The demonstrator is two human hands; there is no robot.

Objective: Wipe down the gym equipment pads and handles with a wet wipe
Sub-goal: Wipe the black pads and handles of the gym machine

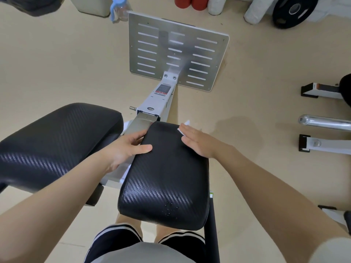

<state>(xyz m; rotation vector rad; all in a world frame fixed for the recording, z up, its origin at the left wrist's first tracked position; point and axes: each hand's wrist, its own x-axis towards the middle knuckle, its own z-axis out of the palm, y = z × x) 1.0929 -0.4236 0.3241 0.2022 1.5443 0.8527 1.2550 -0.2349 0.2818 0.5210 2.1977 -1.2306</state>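
Two black carbon-pattern pads sit on a white machine frame: a right pad (165,179) in front of me and a left pad (57,141). My left hand (125,149) grips the right pad's left edge, thumb on top, fingers curled under the side. My right hand (199,141) lies flat on the pad's far right corner, pressing a white wet wipe (185,126) whose edge sticks out past the fingertips. Small droplets show near the pad's front edge.
A slotted metal footplate (176,52) stands ahead on the white frame beam (157,99). To the right are a chrome bar (322,122) and white frame feet. A black weight plate (294,10), red and white rollers and a blue-handled bottle (119,10) line the far wall.
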